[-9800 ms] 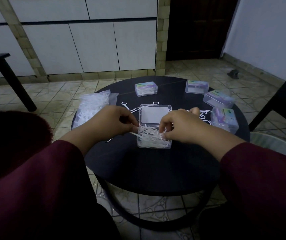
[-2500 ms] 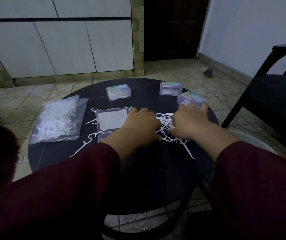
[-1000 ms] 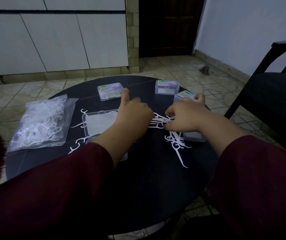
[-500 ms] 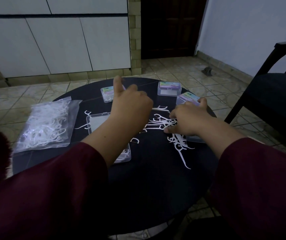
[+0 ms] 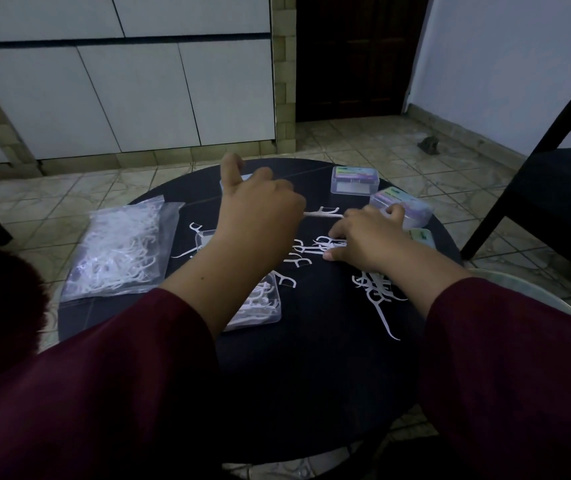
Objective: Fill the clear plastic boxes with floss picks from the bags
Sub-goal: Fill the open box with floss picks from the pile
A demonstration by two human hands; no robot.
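On the round black table [image 5: 311, 375], my left hand [image 5: 259, 216] is lifted and grips a few white floss picks [image 5: 323, 213] that stick out to its right; its index finger points up. Low over a loose cluster of floss picks [image 5: 322, 244], my right hand [image 5: 367, 240] pinches them between curled fingers and thumb. More loose picks [image 5: 377, 292] lie under my right wrist. An open clear box [image 5: 263, 308], partly filled with picks, sits under my left forearm, its lid [image 5: 204, 237] behind it. A clear bag of picks [image 5: 121, 254] lies at the left.
Closed filled boxes stand at the far right rim: one [image 5: 355, 180], another [image 5: 400, 206] and a third [image 5: 422, 237] behind my right hand. A further box [image 5: 225, 181] peeks out behind my left hand. A dark chair [image 5: 554, 188] stands on the right.
My left hand has risen from the loose pile with a few picks in its grip. My right hand has stayed on the pile, pulling picks together.
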